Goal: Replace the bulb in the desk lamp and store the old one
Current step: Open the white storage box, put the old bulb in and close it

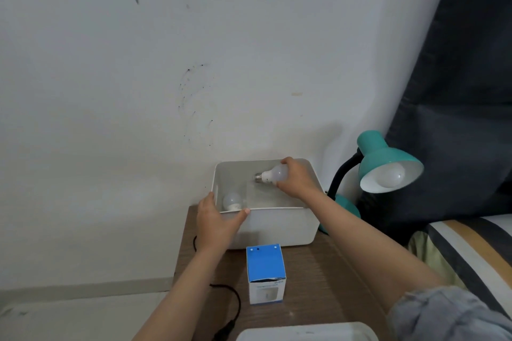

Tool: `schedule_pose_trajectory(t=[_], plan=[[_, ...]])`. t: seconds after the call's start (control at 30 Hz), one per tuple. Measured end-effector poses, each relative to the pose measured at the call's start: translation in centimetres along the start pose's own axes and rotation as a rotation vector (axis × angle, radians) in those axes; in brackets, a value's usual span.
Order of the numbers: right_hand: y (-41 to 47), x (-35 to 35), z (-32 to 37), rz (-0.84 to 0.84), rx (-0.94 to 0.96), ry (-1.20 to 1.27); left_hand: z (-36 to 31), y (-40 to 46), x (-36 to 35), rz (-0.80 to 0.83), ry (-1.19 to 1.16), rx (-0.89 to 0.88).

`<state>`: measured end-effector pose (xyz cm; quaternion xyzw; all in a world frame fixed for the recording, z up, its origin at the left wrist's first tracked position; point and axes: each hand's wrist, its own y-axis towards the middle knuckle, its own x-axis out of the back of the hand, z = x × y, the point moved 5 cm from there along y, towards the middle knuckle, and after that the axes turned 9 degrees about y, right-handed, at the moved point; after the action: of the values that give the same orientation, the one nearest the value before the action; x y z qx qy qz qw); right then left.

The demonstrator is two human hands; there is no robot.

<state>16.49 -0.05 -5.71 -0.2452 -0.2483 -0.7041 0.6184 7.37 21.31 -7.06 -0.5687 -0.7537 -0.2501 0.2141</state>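
On the blue box (265, 275), lettering blurs unreadably.

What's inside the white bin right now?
One bulb lies in the bin's left corner. The right hand holds a second bulb over the inside. The near wall hides part of the floor.

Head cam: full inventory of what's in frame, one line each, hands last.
storage bin: 1, white, back of the bedside table by the wall
bulb in hand: 1, white, held over the bin, metal base pointing left
bulb in bin: 1, white, bin's near-left corner
desk lamp: 1, teal shade, black neck, right of bin, with a bulb fitted
bulb box: 1, blue and white, in front of bin
bedside table: 1, brown wood
cable: 1, black, table's left edge
lid: 1, white, bottom edge
bedding: striped, right
left hand: on bin's near-left rim
right hand: gripping bulb
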Motion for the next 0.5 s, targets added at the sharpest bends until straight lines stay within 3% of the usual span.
schedule_pose_trajectory(t=[0.33,0.5], plan=[[-10.7,4.6,1.6,-0.039,0.215,0.068,-0.6,-1.7,1.0,0.040,-0.032,0.167],[-20.6,5.2,-1.5,-0.015,0.168,0.088,0.6,-9.3,1.9,0.040,-0.057,0.174]])
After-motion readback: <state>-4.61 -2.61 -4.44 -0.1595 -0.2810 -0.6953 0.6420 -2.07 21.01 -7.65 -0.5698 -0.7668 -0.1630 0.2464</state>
